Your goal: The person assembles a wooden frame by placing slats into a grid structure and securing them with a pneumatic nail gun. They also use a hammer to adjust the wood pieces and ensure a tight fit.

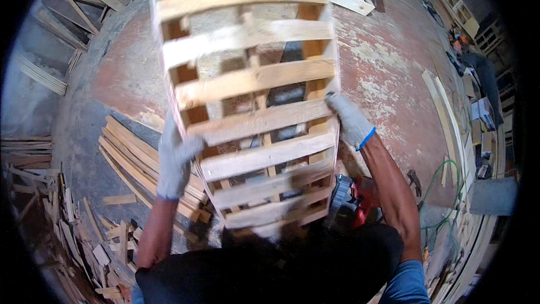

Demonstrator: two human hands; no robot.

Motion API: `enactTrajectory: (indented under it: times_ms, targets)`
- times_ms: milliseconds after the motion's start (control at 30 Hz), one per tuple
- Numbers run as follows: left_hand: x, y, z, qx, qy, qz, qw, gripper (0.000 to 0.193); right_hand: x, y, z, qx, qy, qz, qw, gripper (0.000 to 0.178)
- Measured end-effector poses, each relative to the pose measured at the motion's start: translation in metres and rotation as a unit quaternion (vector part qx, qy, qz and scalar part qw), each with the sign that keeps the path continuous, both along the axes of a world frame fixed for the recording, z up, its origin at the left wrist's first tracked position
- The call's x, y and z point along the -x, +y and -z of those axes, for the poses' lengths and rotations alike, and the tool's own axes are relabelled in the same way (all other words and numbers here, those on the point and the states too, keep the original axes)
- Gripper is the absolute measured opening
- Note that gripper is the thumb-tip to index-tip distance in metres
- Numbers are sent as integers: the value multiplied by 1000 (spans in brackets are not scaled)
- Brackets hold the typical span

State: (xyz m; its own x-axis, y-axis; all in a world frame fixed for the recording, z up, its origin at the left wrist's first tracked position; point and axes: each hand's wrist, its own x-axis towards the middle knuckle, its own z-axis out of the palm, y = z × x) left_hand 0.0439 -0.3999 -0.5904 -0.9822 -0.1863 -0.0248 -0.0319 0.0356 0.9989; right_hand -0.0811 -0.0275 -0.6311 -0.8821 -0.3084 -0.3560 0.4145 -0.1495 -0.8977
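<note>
woodworking wkshp, slatted wood pallet (253,80), long planks (135,155) piled on flr (382,73), scattered offcuts (124,242) nr planks

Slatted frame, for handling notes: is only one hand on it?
No: the left hand and right hand hold opposite sides of the slatted frame.

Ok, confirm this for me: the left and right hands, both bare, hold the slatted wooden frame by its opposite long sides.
One thing is wrong: the hands are not bare. The head view shows the left hand and right hand both in pale grey gloves, holding the slatted wooden frame by its opposite long sides.
</note>
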Motion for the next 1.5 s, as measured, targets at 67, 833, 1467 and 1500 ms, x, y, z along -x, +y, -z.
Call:
enactTrajectory:
  times_ms: [67, 833, 1467, 1500]
  targets:
    - [34, 0, -18, -16, 39, 65, 997, 105, -7, 5, -13, 57, -6, 45, 997, 45]
    - [2, -57, 161, 481, -99, -32, 870, 51, -180, 139, 166, -17, -14, 332, 943, 45]
    - [92, 4, 215, 587, -28, -10, 809, 65, 319, 63, -169, 321, 145, 323, 879, 91]
    - [94, 7, 210, 589, -51, 8, 807, 65, 341, 43, -188, 264, 151, 292, 907, 83]
